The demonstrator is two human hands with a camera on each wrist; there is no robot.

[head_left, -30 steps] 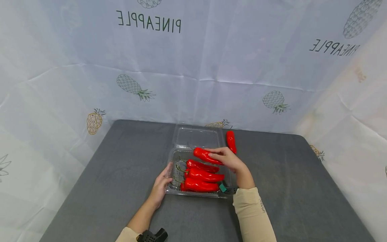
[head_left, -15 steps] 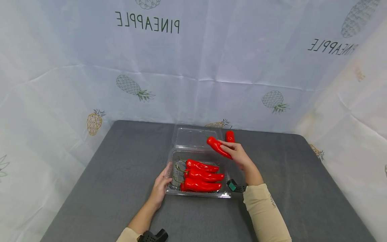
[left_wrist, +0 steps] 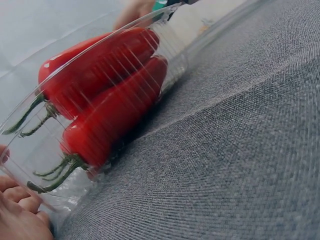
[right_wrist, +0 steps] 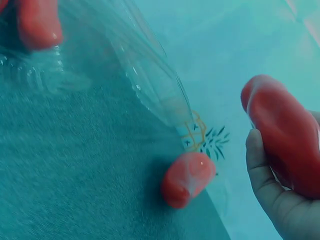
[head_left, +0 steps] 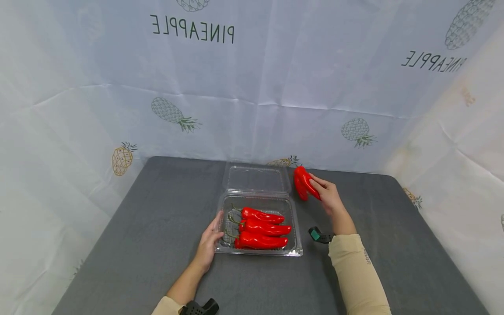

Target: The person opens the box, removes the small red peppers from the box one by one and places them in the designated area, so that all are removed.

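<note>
My right hand [head_left: 330, 194] grips a long red pepper [right_wrist: 287, 127] by its body, to the right of a clear plastic clamshell box [head_left: 296, 227]. Another red pepper [right_wrist: 189, 179] lies on the table by the back edge; in the head view the held one overlaps it. With thumb and fingers on either side of the wall, my left hand [head_left: 208, 243] holds the box's left edge. Inside, several red peppers [head_left: 264, 227] lie sideways in a stack of rows, green stems pointing left. Their ribbed outline shows through the box side in the left wrist view.
The box's lid [head_left: 257, 178] is folded back flat toward the rear of the grey table [head_left: 169, 205]. A pale curtain [head_left: 252, 135] with pineapple prints hangs right behind the table. Black wrist cameras [head_left: 320, 236] stick out from both forearms.
My right hand has carried its pepper out from above the box, to the right and back, beside the pepper on the table. The left hand has stayed on the box's edge.
</note>
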